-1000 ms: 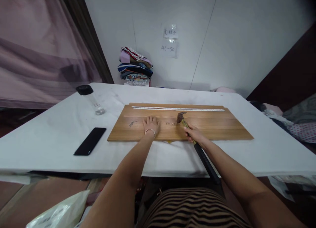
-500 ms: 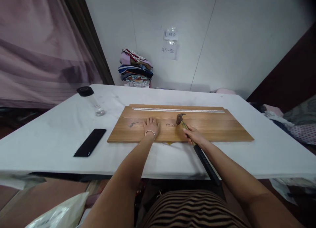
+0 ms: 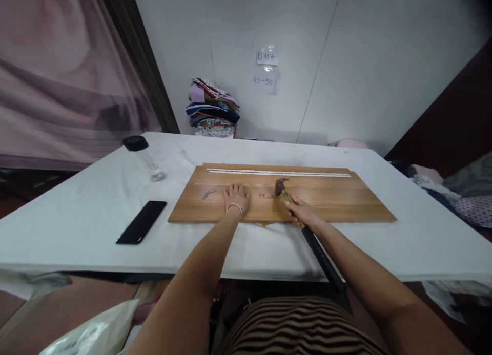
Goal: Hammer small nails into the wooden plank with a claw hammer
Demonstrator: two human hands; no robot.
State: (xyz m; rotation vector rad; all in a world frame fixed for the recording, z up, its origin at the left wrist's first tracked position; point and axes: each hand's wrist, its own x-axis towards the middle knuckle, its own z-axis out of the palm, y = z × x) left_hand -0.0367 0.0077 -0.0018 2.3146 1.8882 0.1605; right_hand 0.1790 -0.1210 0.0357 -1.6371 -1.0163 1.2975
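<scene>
My right hand (image 3: 301,211) is wrapped round the shaft of a claw hammer (image 3: 317,252), above the black grip. The hammer's rusty head is over the middle of a wooden board (image 3: 338,201), at the right end of a short row of nails (image 3: 265,195) in the wood. What lies right under the head is hidden. My left hand (image 3: 236,197) rests flat on the board, fingers spread, left of that row. A small heap of loose nails (image 3: 208,194) lies on the board to the left of this hand. Two white strips (image 3: 277,172) run along the board's far side.
The board lies on a white-covered table (image 3: 96,201). At the left are a black phone (image 3: 141,222) and a clear bottle (image 3: 148,160) with a black lid. Folded clothes (image 3: 213,109) are stacked behind the table by the wall, which bears two paper notes (image 3: 265,81).
The view has shifted very slightly. Both hands and the hammer stay in practically the same place on the board.
</scene>
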